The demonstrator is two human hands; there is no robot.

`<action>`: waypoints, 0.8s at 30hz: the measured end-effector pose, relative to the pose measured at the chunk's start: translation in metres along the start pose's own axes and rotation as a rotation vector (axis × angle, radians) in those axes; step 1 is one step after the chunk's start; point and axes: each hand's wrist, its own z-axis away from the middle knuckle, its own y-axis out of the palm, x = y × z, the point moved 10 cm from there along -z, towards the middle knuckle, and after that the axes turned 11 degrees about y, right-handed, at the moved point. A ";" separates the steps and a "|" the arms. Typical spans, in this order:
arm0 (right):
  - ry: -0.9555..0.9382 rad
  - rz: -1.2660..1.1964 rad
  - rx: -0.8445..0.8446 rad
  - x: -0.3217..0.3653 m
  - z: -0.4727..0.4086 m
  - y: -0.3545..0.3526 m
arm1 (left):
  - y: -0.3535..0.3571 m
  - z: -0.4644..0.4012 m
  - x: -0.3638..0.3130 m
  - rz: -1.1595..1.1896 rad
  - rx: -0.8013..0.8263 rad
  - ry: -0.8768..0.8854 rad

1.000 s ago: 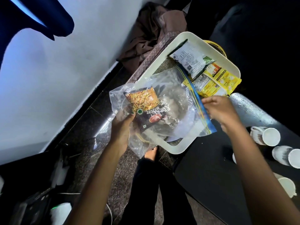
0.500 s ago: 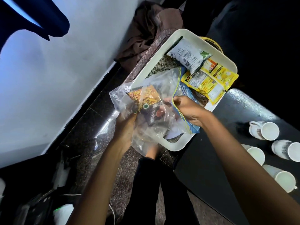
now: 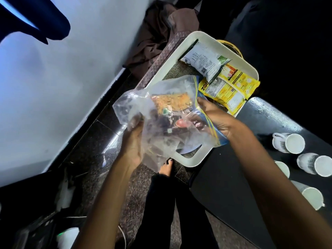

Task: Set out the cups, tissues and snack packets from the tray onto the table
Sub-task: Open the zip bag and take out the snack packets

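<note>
Both hands on a clear bag over the tray

Left hand (image 3: 133,142) and right hand (image 3: 218,119) hold the clear bag (image 3: 161,112); four cups (image 3: 294,146) lie on the counter (image 3: 231,177).

A second ago the right hand (image 3: 214,116) pinched the blue zip edge of the clear bag (image 3: 161,121), stretched wide. Since then it has moved in to the bag's mouth, its fingers reaching inside toward the snack packet (image 3: 170,103). The bag is more crumpled, and the left hand (image 3: 133,144) has shifted lower on it.
</note>
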 end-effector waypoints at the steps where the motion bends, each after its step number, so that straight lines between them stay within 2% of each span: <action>1: -0.044 0.012 -0.017 0.006 0.004 -0.008 | -0.005 0.002 -0.005 -0.005 -0.004 0.000; 5: -0.181 -0.089 -0.013 0.022 0.024 -0.040 | -0.031 0.010 -0.012 -0.068 0.007 -0.077; 10: -0.263 0.024 -0.222 0.024 0.022 -0.076 | -0.052 0.009 -0.013 0.011 0.015 -0.084; 14: -0.208 0.306 -0.419 0.008 0.007 -0.081 | -0.077 0.012 -0.015 0.019 -0.096 -0.042; 19: -0.321 0.702 -0.797 0.016 0.027 -0.078 | -0.095 0.021 -0.014 -0.019 -0.156 -0.046; 21: -0.399 0.646 -0.924 0.018 0.050 -0.073 | -0.088 0.024 -0.017 0.099 -0.123 -0.053; 22: -0.429 0.529 -0.901 0.017 0.060 -0.068 | -0.084 0.026 -0.018 0.161 -0.107 -0.059; 24: -0.453 0.268 -0.697 0.010 0.070 -0.047 | -0.075 0.031 -0.027 0.179 -0.104 -0.031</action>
